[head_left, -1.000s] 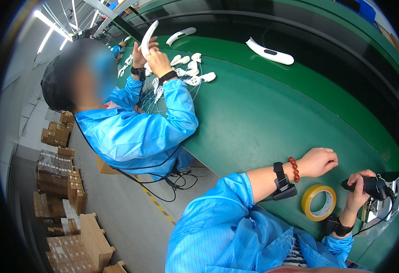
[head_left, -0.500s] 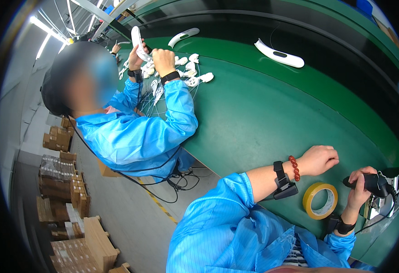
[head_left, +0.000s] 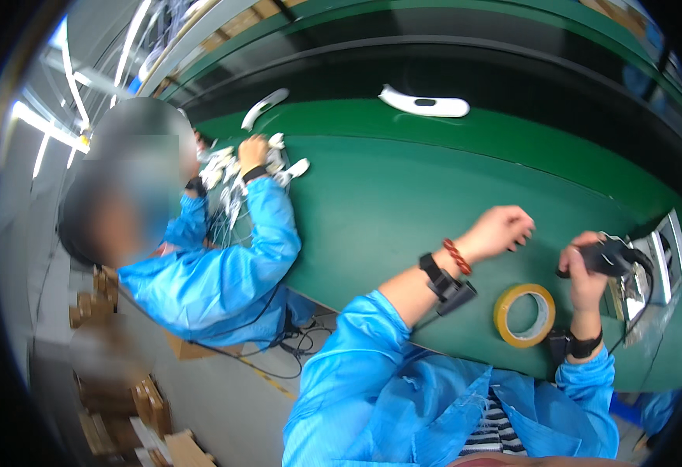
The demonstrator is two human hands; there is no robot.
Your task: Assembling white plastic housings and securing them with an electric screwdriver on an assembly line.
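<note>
My left hand [head_left: 498,233] hovers over the green table with its fingers curled in; whether anything is inside them is hidden. A red beaded bracelet [head_left: 457,257] and a black strapped device [head_left: 447,285] are on that wrist. At the right, my right hand [head_left: 586,276] is closed round a black corded handheld tool [head_left: 607,258], perhaps an electric screwdriver, lying roughly sideways. Between my forearms, a roll of yellow tape [head_left: 502,317] lies flat on the table.
A metal fixture [head_left: 662,253] stands right of my right hand. Two white curved casings [head_left: 428,104] [head_left: 265,107] lie on the far green strip. At left a co-worker in a blue smock [head_left: 209,292] reaches over white parts with thin wires [head_left: 228,175]. Cardboard boxes [head_left: 150,401] stand on the floor.
The whole view has shifted, so the table and casings appear farther left. The co-worker's raised white casing is no longer visible. My right hand keeps its hold on the black tool.
</note>
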